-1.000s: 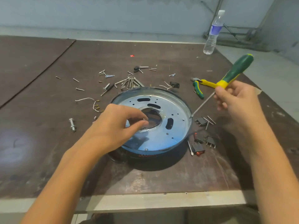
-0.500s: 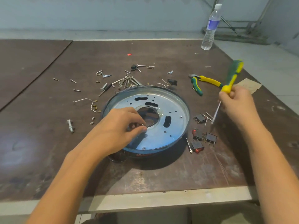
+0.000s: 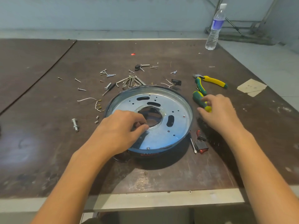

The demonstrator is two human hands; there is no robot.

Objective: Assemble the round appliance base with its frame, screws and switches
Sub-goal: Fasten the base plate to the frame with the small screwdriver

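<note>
The shallow round metal appliance base [image 3: 163,136], a silvery-blue plate with slots and a large centre hole inside a dark rim, is sitting mid-width on the dark brown worktable [image 3: 48,151], toward its front edge. The left hand [image 3: 119,130] is resting on the plate at 8 o'clock of the hole, fingers curled in and the thumb tip meeting the forefinger at the hole's edge. Whether anything small is being pinched there cannot be told. The right hand [image 3: 221,113] is hanging just off the rim at 3 o'clock, with its blurred thumb and forefinger curling round the yellow end of the green-and-yellow screwdriver [image 3: 198,98], whose shaft is hiding under the hand. Green-and-yellow pliers [image 3: 210,80] are lying just beyond, at 1 o'clock of the base. Black rocker switches with red buttons [image 3: 201,147] are lying beside the rim at 4 o'clock. Loose silver screws [image 3: 81,89] are lying scattered from 10 to 12 o'clock, with a bundle of silver hex keys [image 3: 129,82] near the rim at 11 o'clock. A silver bolt with a nut [image 3: 75,124] is lying at 9 o'clock. A clear plastic water bottle [image 3: 215,28] is standing upright at the table's far edge, at 1 o'clock.
</note>
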